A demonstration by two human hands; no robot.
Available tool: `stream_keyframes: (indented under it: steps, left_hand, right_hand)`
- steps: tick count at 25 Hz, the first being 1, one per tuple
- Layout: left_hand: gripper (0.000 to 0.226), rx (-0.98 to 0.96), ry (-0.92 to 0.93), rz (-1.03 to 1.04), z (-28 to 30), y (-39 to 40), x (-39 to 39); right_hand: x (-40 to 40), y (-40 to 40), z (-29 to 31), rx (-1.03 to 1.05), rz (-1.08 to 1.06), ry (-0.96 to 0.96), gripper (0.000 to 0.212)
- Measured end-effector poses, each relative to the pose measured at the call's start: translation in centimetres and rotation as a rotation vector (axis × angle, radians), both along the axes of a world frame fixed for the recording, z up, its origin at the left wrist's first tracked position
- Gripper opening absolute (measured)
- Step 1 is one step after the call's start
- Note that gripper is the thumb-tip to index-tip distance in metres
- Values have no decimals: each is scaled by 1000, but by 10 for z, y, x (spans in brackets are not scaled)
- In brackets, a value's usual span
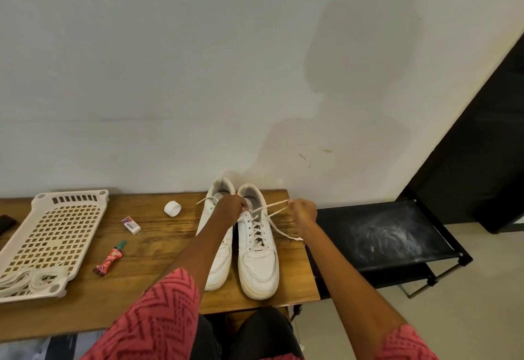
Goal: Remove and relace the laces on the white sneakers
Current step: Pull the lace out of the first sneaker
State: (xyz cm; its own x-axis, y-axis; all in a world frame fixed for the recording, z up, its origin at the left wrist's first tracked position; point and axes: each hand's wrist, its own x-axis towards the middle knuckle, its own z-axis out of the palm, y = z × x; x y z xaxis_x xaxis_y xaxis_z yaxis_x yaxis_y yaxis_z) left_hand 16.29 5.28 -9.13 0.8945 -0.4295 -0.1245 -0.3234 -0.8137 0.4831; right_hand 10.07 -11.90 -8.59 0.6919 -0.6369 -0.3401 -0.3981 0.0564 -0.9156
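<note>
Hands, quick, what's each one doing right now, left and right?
Left hand: fingers curled, pinching the lace at the top of the right sneaker.
Right hand: fingers curled round the lace ends, pulled out to the side.

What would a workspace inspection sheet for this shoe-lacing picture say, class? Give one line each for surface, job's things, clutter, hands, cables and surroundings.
Surface: wooden table, set against a pale wall.
Job's things: two white sneakers side by side, toes toward the person; right sneaker laced, its lace pulled out to the right; left sneaker partly hidden by an arm.
Clutter: white basket holding spare laces, eraser, red tube, white tape roll.
Hands: left hand at the sneaker collars, pinching lace; right hand gripping lace.
Cables: nothing seen.
Surroundings: black rack to the right, tiled floor.
</note>
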Motion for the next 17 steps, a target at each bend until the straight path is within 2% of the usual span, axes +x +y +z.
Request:
stream_keyframes:
  steps: [2,4,5,7,9,10,12,13,15,16,17]
  left_hand:
    - [27,-22,26,54,-4,-1,2]
    - [26,-55,39,117,-6,-1,2]
    - [26,-70,46,139,-5,-1,2]
    - [27,-111,96,165,-4,0,1]
    - [27,-118,90,177,-4,-1,-2]
    - [26,-112,77,171,-5,-1,-3]
    - [25,-119,54,168,-8,-1,-2]
    - [24,-124,44,172,-7,-2,-3]
    - [22,-153,52,162,-7,-3,-2]
    - [21,-147,40,149,-7,-4,-3]
    - [21,-139,19,139,-6,-4,-2]
  right_hand:
    - [-4,-2,-2,-304,174,-26,8]
    - [4,8,3,-611,470,-147,26]
    - [11,16,7,-755,643,-180,28]
    - [23,35,12,-1111,966,-61,27]
    - [29,44,7,-1316,1067,85,26]
    - [31,45,4,-1311,1059,98,25]
    - [24,41,3,-1161,951,-18,22]
    - [19,37,4,-1009,805,-105,20]
    - [13,16,2,-585,358,-218,17]
    - [8,3,0,-433,176,-190,16]
    - [4,-10,-5,-390,94,-114,15]
